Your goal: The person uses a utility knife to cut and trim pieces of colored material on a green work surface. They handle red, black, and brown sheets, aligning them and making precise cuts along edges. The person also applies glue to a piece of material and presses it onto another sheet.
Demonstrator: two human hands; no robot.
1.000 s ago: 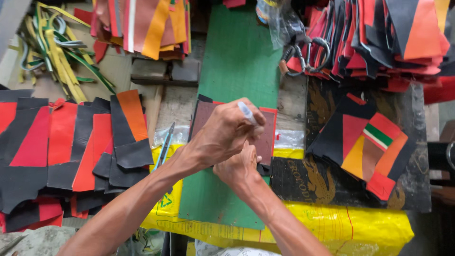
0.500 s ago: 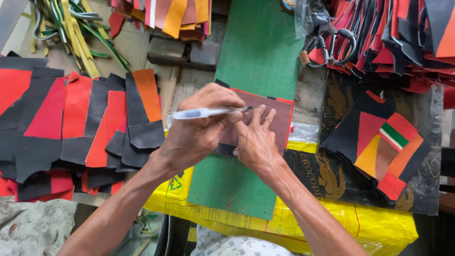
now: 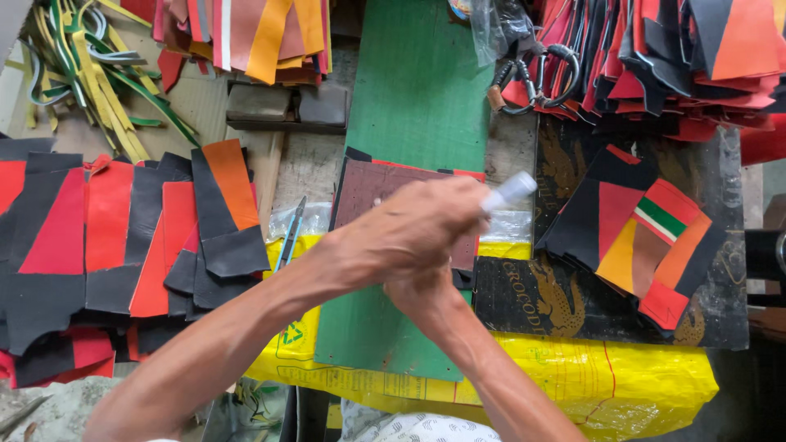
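Item one: my left hand (image 3: 413, 233), fist closed round a white pen (image 3: 509, 191) whose capped end sticks out toward the mat's right edge. The fist sits over a brown leather panel (image 3: 368, 188).

Item two: my right hand (image 3: 426, 286), tucked under the left and mostly hidden; I cannot tell whether its fingers are spread or pinching.

Item three: the brown panel, lying flat across the middle of the green mat (image 3: 417, 90), red and black edges showing at its top.

Item four: the mat, running from the worktop's far edge to the near edge, where it overlaps a yellow bag (image 3: 573, 376).

Item five: a blue-handled tool (image 3: 290, 235) just beside the mat's left edge.

Item six: black, red and orange pieces (image 3: 123, 237) stacked at the left edge; a fanned multicolour stack (image 3: 639, 237) to the right.

Item seven: green and yellow strips (image 3: 74, 65) in the far left corner; metal rings (image 3: 536, 74) near the far right.
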